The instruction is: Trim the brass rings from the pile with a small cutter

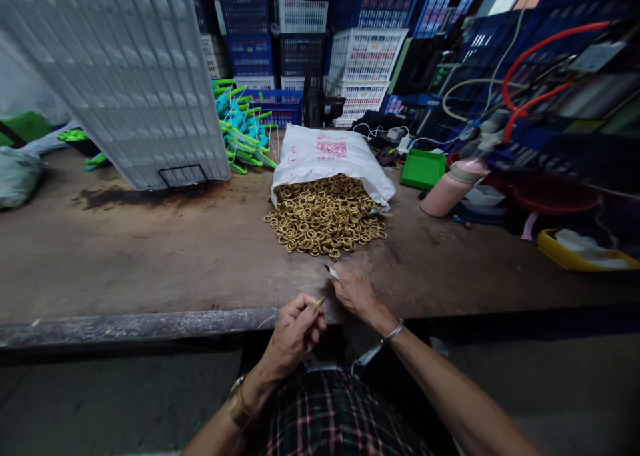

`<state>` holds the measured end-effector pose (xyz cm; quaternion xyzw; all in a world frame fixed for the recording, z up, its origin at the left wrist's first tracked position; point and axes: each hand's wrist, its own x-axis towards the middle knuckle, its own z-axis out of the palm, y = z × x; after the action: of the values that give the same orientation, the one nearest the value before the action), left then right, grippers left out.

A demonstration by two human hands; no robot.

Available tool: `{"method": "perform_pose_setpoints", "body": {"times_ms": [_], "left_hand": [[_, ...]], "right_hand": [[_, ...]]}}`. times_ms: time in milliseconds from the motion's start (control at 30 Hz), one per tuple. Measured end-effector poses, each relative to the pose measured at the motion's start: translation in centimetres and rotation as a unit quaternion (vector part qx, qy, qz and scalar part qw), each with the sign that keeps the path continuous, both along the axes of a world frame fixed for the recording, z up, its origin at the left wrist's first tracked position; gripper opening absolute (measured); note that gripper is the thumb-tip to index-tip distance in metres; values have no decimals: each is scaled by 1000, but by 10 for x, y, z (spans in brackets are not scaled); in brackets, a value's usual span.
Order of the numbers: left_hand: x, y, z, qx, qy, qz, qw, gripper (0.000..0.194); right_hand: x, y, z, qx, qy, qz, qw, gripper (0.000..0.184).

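Observation:
My left hand [294, 331] is closed in a pinch near the table's front edge, holding a small brass-coloured piece [321, 301] between the fingertips. My right hand [354, 288] lies just beyond it on the wooden table [150, 256], fingers pressed round a small white and dark object [331, 272] that I cannot make out. A pile of brass rings [326, 216] spills from an open white sack [330, 155] a short way in front of both hands.
A grey ribbed panel [130, 69] leans at the back left. Green and blue plastic parts [243, 126] lie behind it. A green tray [423, 169], a pink bottle [447, 191] and a yellow tray [575, 256] sit at the right. Stacked crates [365, 49] fill the background.

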<state>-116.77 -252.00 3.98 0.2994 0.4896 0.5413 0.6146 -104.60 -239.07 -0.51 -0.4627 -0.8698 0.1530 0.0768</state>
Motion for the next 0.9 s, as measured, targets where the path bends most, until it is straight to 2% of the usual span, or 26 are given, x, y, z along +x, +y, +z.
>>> {"method": "perform_pose_setpoints", "body": {"times_ms": [67,167,333,433,500,667,800,900], "left_hand": [[-2,3,-5,-13,-42,21,999,34],[-5,6,-15,-35,-56,43,997,33],[-7,7,-20,-51,-104,72,991,26],[-9,8,-20,-73,-158,73,982,33],[-12,8,-22,-83,-191,69,976,29],[-14,11,-28,-111,-237,103,960,26],[-12,19,-29,-99,-189,88,973,30],[-8,28,-30,-71,-76,77,992,30]], "right_hand": [[-1,13,-1,26,0,-61,998,20],[-5,30,-2,35,-3,-130,991,18],[-14,46,-7,4,-28,-175,984,22],[-16,49,-10,-2,-34,-172,984,20],[-14,49,-10,4,-22,-163,986,18],[-4,44,-12,7,60,-142,988,15],[4,36,-16,-41,165,-120,978,13],[6,25,-14,-109,259,-100,955,14]]}}
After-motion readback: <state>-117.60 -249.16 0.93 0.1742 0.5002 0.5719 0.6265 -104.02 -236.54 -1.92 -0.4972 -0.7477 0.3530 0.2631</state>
